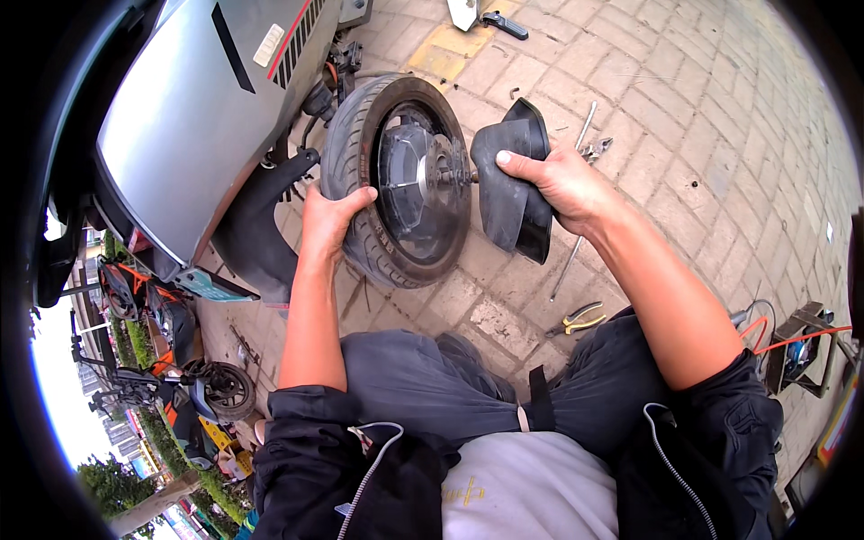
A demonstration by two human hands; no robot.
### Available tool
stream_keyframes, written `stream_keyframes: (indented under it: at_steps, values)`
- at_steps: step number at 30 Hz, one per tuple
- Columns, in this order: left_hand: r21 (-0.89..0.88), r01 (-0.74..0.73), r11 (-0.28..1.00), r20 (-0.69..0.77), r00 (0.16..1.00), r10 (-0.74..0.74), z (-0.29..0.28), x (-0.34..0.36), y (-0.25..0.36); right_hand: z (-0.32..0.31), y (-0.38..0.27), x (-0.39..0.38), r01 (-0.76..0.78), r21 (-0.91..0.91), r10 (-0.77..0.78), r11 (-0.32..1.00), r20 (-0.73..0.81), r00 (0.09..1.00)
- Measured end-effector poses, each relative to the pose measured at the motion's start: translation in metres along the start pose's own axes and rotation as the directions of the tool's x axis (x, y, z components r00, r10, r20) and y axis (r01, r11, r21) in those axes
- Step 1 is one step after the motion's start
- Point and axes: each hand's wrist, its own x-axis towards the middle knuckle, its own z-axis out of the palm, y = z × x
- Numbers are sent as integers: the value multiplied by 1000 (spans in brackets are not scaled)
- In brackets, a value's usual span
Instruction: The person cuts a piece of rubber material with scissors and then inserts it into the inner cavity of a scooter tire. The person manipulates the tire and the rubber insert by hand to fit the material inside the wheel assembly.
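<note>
My left hand point(337, 216) grips the left side of an upright black wheel point(346, 139) with a central hub, its thumb over the tyre. The wheel stands beside a silver scooter body point(180, 135), whose black mudguard point(247, 229) hangs behind my wrist. My right hand point(558, 184) is closed round a curved black rubber or plastic piece point(499, 211), thumb on top, just right of the axle. A long metal tool point(565, 274) lies on the paving partly behind that piece, with another metal tool point(598, 148) near its top.
Brick paving point(693, 108) surrounds me. Yellow-handled pliers point(580, 319) lie by my right knee. A metal frame with orange cable point(801, 351) is at right. Parked two-wheelers point(193, 387) stand at lower left. A small black item point(504, 25) lies beside a white panel point(463, 13) at the top.
</note>
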Motion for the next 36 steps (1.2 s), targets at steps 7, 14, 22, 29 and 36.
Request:
stream_keyframes:
  at_steps: [7,14,22,29,36]
  values:
    - [114,-45,992,-35,998,49,4,10,-8,7,11,13,-86,5,86,996,66,994]
    - [41,-8,999,24,1000,7,-4,18,0,-5,6,10,-133,-38,136,990,115,984]
    - [-31,-11,999,25,1000,12,-13,21,-10,3,16,26,-178,-115,192,977,127,973]
    - [-112,-32,993,73,997,40,-22,26,-19,26,33,41,-263,-128,281,956,153,947]
    - [-140,-8,990,51,999,15,-34,26,-28,47,73,52,-232,-62,239,971,189,952]
